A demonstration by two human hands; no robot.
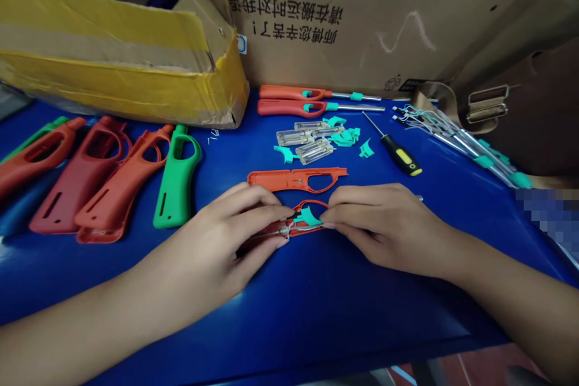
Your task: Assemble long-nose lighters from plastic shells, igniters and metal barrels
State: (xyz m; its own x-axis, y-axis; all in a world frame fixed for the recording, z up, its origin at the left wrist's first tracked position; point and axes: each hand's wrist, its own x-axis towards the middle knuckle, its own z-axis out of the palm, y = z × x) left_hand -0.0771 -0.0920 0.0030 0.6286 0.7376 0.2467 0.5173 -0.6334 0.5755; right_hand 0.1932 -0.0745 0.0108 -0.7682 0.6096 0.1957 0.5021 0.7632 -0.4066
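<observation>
Both my hands meet over an orange lighter shell half [304, 224] lying on the blue table [316, 307]. My left hand [226, 235] is closed, pinching the shell's left end where a small clear part and wires sit. My right hand [384, 223] is closed too, its fingertips pinching the shell's right side beside a teal trigger piece [309, 216] set in it. A second orange shell half [296, 179] lies just beyond, untouched.
Several orange, red and green lighter shells [113, 187] lie at left. Clear plastic tanks [307, 142], teal triggers [346, 136], a yellow-black screwdriver [398, 154], two assembled lighters [312, 101] and metal tubes with wires [461, 142] sit behind. Cardboard boxes [126, 54] line the back.
</observation>
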